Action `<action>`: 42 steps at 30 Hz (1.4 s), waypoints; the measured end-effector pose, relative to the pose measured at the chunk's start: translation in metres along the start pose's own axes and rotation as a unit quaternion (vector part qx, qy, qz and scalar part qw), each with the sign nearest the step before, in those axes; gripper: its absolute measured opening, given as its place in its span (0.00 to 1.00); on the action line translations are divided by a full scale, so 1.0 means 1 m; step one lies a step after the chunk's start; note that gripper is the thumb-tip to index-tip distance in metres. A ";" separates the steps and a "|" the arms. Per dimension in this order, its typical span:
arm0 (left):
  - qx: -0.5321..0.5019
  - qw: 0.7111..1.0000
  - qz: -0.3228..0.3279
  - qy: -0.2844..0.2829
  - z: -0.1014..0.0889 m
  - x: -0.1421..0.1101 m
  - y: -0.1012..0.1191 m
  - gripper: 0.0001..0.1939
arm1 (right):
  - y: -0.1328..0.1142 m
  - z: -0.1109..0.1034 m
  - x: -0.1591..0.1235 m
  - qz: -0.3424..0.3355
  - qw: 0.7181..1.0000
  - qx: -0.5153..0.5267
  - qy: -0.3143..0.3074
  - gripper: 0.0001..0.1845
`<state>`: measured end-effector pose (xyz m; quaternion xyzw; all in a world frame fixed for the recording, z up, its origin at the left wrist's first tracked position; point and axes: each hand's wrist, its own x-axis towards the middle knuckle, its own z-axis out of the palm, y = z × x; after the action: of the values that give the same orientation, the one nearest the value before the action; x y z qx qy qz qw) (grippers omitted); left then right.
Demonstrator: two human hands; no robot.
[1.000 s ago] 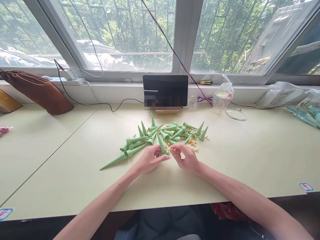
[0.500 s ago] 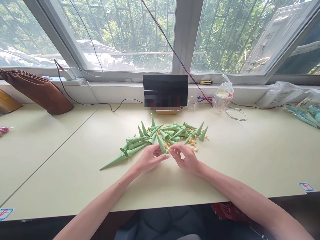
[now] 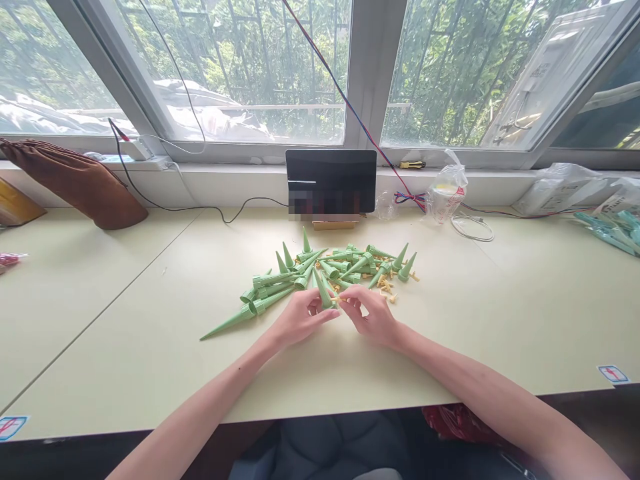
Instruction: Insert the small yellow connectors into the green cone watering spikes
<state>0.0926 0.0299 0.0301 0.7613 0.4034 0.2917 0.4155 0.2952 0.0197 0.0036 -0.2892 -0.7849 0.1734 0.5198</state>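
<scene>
My left hand [image 3: 302,317] is closed around the wide end of a green plastic spike [image 3: 323,291], whose tip points up and away from me. Between the thumb and fingertips of my right hand [image 3: 371,316] is a small yellow valve [image 3: 337,299], held against the side of that spike near its base. Whether the valve sits in the spike or only touches it, I cannot tell. Just beyond my hands lies a heap of green spikes [image 3: 273,280], some standing on their wide ends. Loose yellow valves [image 3: 386,285] are scattered at the heap's right side.
A dark tablet [image 3: 332,181] stands on a small holder behind the heap. Left of it are a brown drawstring bag [image 3: 107,193] and a black cable [image 3: 200,209]. To the right stand a bagged cup [image 3: 445,193], a coiled white cable [image 3: 471,227] and plastic bags [image 3: 555,190].
Both hands stay in nearly the same place, with the green spike and yellow valve still held together. Only tiny shifts of the fingers and spike show.
</scene>
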 end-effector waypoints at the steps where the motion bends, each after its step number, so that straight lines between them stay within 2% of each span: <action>1: 0.005 1.000 0.000 0.000 0.000 0.000 0.000 0.19 | 0.000 0.000 0.000 0.002 1.000 -0.001 -0.001 0.03; 12: 0.102 0.994 0.036 0.032 0.001 -0.001 -0.005 0.17 | 0.000 0.001 0.000 0.016 1.000 -0.006 -0.009 0.03; 18: 0.155 0.983 0.083 0.055 0.003 -0.002 -0.010 0.12 | -0.001 0.001 0.000 0.029 1.000 -0.003 -0.007 0.03; 29: 0.171 0.979 0.098 0.050 0.005 -0.002 -0.014 0.12 | -0.001 0.002 0.001 0.040 0.999 -0.027 0.011 0.03; 36: 0.161 0.981 0.105 0.032 0.004 -0.003 -0.009 0.10 | -0.002 0.001 0.003 0.052 0.998 -0.021 0.016 0.05; 42: 0.174 0.979 0.099 0.038 0.003 -0.002 -0.005 0.12 | -0.003 0.001 0.004 0.057 0.998 -0.015 0.019 0.04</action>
<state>0.0917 0.0290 0.0239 0.8463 0.3863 0.2855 0.2304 0.2921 0.0198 0.0075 -0.3443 -0.7596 0.1858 0.5196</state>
